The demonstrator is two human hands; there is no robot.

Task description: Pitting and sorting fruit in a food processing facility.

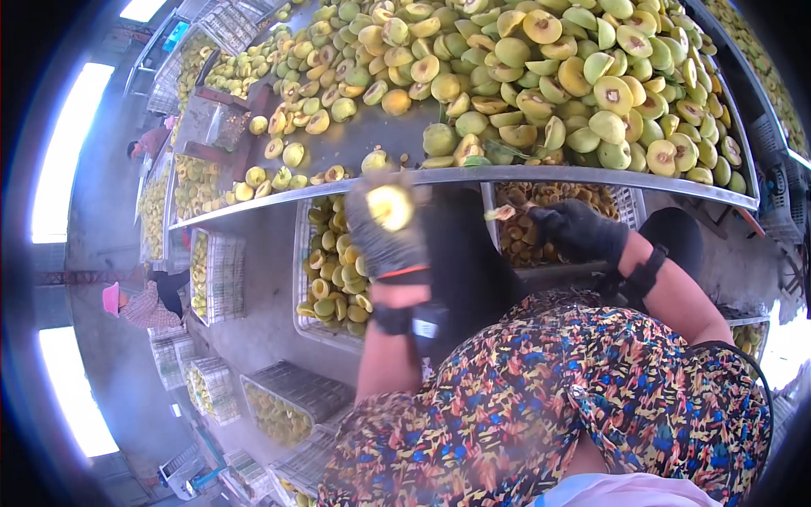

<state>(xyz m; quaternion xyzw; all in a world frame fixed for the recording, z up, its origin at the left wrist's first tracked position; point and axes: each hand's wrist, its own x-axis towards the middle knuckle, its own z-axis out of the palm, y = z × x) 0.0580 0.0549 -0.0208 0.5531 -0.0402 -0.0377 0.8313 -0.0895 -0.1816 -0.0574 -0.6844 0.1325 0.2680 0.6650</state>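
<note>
My left hand (pixel 382 237), in a grey glove, is closed around a halved yellow fruit (pixel 389 207), cut face up, just below the steel table edge; it is blurred. My right hand (pixel 579 230), in a black glove, is closed on something I cannot make out, with small pale scraps (pixel 504 213) at its fingertips, over a crate of brown pits and scraps (pixel 596 194). Beside my left hand is a crate of fruit halves (pixel 325 296). The steel table (pixel 338 139) in front of me bears a large heap of halved green-yellow fruit (pixel 591 84).
A person in a pink hat (pixel 152 308) is at the left among crates of fruit (pixel 211 275), and another person (pixel 150 144) is farther back. More stacked crates (pixel 279 397) stand at lower left. A second fruit-laden table (pixel 760 59) runs along the right.
</note>
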